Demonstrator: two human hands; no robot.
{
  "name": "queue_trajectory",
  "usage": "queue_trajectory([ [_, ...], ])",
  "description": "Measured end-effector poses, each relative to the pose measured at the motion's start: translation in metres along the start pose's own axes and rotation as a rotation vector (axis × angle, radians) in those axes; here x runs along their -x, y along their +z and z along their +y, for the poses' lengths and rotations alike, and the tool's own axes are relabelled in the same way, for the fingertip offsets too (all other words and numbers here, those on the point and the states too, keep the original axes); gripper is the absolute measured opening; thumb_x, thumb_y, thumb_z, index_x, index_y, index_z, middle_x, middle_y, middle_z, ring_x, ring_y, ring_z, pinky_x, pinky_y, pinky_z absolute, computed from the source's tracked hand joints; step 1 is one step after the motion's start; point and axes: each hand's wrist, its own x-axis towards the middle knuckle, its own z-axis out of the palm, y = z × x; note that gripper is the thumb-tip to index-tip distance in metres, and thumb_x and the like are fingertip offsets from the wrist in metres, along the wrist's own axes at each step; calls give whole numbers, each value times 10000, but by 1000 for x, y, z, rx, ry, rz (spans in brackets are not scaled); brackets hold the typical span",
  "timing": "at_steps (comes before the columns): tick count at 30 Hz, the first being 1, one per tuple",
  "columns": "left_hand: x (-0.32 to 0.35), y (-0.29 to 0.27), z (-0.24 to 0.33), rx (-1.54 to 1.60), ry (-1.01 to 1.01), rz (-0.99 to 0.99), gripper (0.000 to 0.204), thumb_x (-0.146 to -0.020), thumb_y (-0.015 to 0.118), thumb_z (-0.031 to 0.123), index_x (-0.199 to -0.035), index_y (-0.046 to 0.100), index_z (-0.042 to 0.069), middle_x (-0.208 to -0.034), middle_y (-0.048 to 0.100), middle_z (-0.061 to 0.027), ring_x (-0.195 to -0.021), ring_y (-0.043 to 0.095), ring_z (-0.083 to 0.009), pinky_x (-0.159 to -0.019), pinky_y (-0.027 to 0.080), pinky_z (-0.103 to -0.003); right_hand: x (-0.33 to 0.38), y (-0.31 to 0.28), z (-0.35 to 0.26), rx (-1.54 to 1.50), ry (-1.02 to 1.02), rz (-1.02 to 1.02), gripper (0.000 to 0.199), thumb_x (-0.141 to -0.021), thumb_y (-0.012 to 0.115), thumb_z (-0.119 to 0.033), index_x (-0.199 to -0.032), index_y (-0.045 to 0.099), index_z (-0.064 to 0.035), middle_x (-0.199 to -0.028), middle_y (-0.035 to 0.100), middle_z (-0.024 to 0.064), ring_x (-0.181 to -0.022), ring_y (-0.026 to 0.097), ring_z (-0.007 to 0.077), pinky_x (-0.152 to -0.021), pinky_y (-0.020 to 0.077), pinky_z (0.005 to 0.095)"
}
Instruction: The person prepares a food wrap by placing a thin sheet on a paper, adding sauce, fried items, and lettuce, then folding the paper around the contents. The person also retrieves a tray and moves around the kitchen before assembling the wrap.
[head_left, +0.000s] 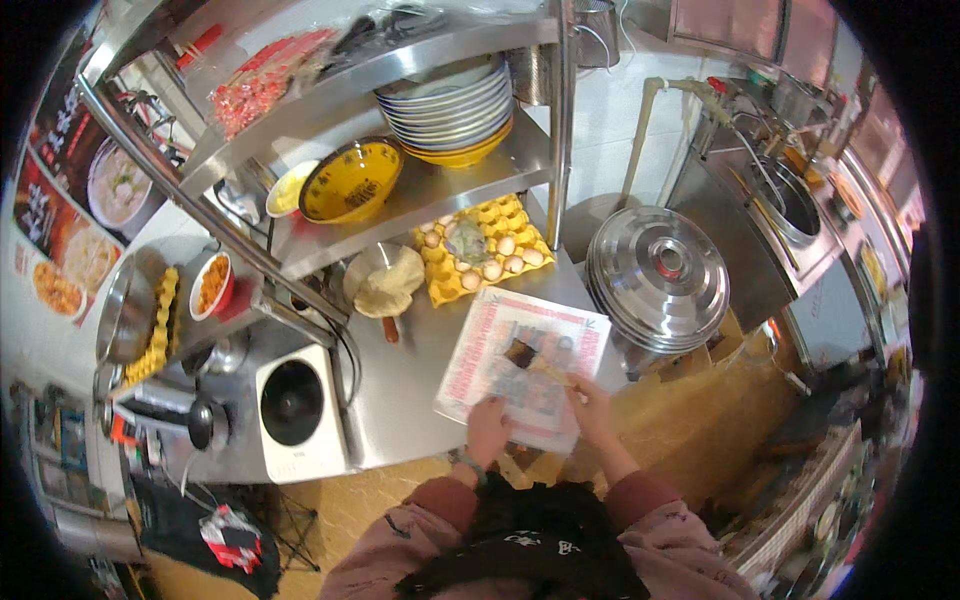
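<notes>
A flat white sheet-like package (470, 362) with red and dark print lies at the front edge of the steel counter. My right hand (592, 408) is closed around the light handle of a brush (520, 353), whose dark bristles are over the middle of the package. At the package's near edge, my left hand (488, 432) has its fingers curled against it; whether they pinch it is too blurred to see. Just beyond lies a yellow egg tray (440, 286) with several eggs. A metal bowl (362, 268) with a pale cloth-like thing in it stands left of the tray.
A steel shelf (520, 165) with stacked plates (445, 105) and a yellow bowl (352, 182) rises at the back. Large round metal lids (665, 275) stand to the right. A white induction cooker (300, 455) sits at the left, near a red-and-white tub (222, 292).
</notes>
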Motion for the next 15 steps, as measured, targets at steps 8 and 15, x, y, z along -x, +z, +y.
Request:
queue_trajectory([
  [8, -1, 39, 15, -278, -230, 197, 332, -658, 567, 88, -989, 595, 84, -1140, 520, -134, -1023, 503, -332, -828, 452, -408, 32, -133, 60, 108, -40, -194, 357, -819, 558, -46, -1173, 521, -71, -1009, 620, 142, -882, 599, 288, -745, 468, 298],
  [15, -17, 51, -15, -332, -213, 337, 125, -724, 558, 110, -802, 638, 52, -930, 565, -179, -817, 560, -349, -727, 463, -429, 75, -255, 145, 42, 237, -106, 245, -789, 556, -30, -1032, 586, -13, -861, 631, 151, -740, 611, 215, -673, 483, 300],
])
